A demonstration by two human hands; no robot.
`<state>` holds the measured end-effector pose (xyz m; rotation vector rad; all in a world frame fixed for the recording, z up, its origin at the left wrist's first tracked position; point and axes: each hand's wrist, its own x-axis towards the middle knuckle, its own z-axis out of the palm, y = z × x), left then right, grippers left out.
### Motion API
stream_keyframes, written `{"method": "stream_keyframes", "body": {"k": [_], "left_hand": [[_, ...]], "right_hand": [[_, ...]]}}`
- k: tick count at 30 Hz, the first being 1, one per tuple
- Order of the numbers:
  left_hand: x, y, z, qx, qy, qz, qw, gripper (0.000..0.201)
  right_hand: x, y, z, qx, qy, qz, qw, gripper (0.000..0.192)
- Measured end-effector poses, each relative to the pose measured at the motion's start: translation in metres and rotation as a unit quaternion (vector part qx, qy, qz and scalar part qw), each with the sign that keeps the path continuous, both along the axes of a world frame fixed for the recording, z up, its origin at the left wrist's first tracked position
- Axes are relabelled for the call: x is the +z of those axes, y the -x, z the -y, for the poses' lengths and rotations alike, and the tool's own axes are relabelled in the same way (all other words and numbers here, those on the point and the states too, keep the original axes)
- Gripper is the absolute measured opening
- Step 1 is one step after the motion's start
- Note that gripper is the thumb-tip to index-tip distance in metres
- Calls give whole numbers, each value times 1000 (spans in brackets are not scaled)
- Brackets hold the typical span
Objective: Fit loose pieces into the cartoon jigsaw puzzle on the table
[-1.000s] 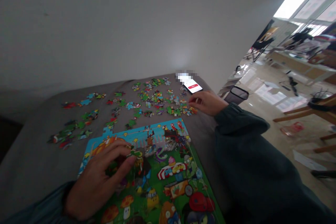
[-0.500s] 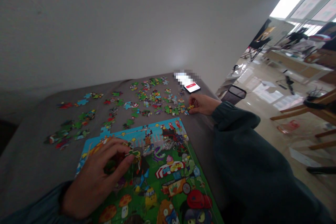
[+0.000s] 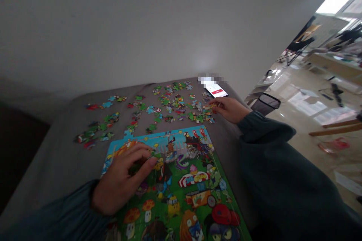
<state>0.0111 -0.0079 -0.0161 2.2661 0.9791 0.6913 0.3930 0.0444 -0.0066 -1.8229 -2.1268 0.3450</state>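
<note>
A colourful cartoon jigsaw puzzle board (image 3: 195, 180) lies on a grey table (image 3: 56, 150) in front of me. My left hand (image 3: 124, 180) rests on the board's upper left part, its fingertips pinching a small green puzzle piece (image 3: 152, 154). My right hand (image 3: 230, 110) reaches to the far right of the table, its fingers closed on a small piece (image 3: 212, 104) at the edge of a scatter of loose pieces (image 3: 175, 105). More loose pieces (image 3: 97, 131) lie at the far left.
A phone (image 3: 216, 90) with a lit screen lies at the table's far right corner, just beyond my right hand. A white wall rises behind the table. A black mesh bin (image 3: 266, 103) stands on the floor to the right; chairs and desks are farther off.
My right hand closed on a piece among the loose ones and lifted slightly. The left hand stays on the board with its green piece. The camera view shifted left.
</note>
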Motion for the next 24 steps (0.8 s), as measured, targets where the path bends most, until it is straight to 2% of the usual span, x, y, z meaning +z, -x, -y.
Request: {"method": "stream_keyframes", "body": {"k": [4,6,8,10,12,16,19,24], "left_hand": [[5,6,-6,34,9,17,999,26],[9,13,-16,81,23,53,995,26],[10,22,-28,144,91,125,977,25],[8,30,-39,197,188,206,940,26],[2,34,-46,224,252,259,905,27],[-7,32,-49,254,301,319,862,20],[-2,26,-47,266,357,356,822,6],[16,20,-43,264,512,431,695,30]], "right_hand": [[-3,5,1,32,-21,-4,999,32],[-4,7,2,36,-24,-8,999,33],[-5,8,2,35,-23,-6,999,34],[-6,10,2,37,-21,0,999,35],[-6,11,3,43,-21,6,999,36],[-7,13,3,60,-26,11,998,37],[-8,14,3,67,-30,13,997,36],[-7,16,5,72,-29,9,997,36]]}}
